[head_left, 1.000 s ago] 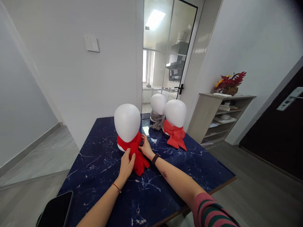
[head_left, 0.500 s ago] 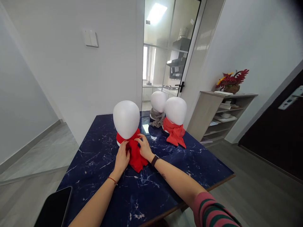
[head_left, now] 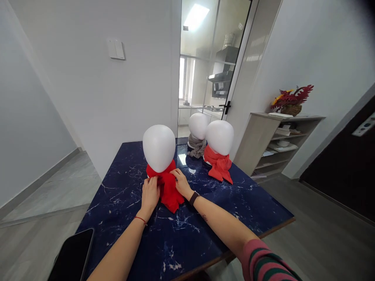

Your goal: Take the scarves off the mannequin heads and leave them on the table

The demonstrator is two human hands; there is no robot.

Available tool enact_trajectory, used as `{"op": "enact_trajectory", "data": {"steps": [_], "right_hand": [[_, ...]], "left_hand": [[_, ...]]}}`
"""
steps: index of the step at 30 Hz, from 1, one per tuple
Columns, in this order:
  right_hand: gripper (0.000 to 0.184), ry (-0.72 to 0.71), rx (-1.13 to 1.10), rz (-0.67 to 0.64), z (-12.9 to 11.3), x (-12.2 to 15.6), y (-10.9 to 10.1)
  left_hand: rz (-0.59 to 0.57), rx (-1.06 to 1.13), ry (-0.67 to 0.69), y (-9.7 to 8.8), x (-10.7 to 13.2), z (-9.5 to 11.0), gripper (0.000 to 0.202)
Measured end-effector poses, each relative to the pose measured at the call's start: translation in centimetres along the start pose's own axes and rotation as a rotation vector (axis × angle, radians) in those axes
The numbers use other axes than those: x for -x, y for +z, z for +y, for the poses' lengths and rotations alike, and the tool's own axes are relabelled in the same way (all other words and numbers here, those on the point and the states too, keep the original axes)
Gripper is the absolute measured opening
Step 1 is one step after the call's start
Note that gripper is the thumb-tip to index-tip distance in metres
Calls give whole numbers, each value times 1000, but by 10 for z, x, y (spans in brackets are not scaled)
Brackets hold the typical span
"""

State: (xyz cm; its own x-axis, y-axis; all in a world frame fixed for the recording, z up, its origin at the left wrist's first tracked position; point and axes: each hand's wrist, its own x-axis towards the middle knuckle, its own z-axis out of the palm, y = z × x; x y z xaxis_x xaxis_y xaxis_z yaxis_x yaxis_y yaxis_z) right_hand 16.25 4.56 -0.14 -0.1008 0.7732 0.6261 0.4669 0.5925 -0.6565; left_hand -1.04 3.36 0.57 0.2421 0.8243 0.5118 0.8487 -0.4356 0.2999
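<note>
A white mannequin head (head_left: pixel 159 147) stands upright on the dark blue marbled table (head_left: pixel 117 218), a red scarf (head_left: pixel 170 191) wound around its neck. The scarf's loose end hangs down the front onto the tabletop. On the scarf's left edge, just under the chin, my left hand (head_left: pixel 150 193) has its fingers closed on the fabric. My right hand (head_left: pixel 182 183) pinches the scarf's right side, thumb hidden partly by the cloth. Both hands sit close together below the head.
Behind to the right stand a mannequin head (head_left: pixel 220 136) with a coral scarf (head_left: pixel 217 162) and another head (head_left: pixel 198 125) with a grey scarf (head_left: pixel 197 146). A black phone (head_left: pixel 73 255) lies at the table's near left corner. A shelf unit (head_left: pixel 263 136) stands beyond the table.
My right hand has lowered slightly from near the neck wrap to the scarf's right edge, its fingers closing in. My left hand stays at the left edge. The view has shifted a little.
</note>
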Motion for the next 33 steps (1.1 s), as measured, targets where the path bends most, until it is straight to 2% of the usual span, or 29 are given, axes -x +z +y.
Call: {"op": "enact_trajectory", "data": {"steps": [5, 8, 12, 15, 18, 21, 25, 28, 33], "right_hand": [[27, 74, -78, 142, 4, -3, -2], [25, 80, -79, 165, 4, -4, -4], [28, -57, -24, 28, -2, -2, -5], [45, -116, 15, -95, -3, 1, -3], [62, -79, 38, -113, 2, 2, 1], [65, -43, 65, -83, 10, 1, 5], [56, 22, 136, -9, 20, -1, 6], [49, 65, 160, 76, 26, -2, 5], [35, 48, 141, 117, 31, -5, 0]], "left_hand": [[34, -75, -11, -2, -1, -1, 26], [50, -52, -12, -2, 0, -3, 26], [70, 87, 57, 3, -1, -7, 28], [105, 180, 61, 6, -2, -10, 30], [131, 243, 59, 7, -3, -11, 30], [126, 250, 49, 5, -4, -11, 31], [100, 157, -54, -1, -4, -11, 33], [49, -18, -143, -8, -3, -12, 31], [33, -322, -78, -16, -2, -19, 28]]}}
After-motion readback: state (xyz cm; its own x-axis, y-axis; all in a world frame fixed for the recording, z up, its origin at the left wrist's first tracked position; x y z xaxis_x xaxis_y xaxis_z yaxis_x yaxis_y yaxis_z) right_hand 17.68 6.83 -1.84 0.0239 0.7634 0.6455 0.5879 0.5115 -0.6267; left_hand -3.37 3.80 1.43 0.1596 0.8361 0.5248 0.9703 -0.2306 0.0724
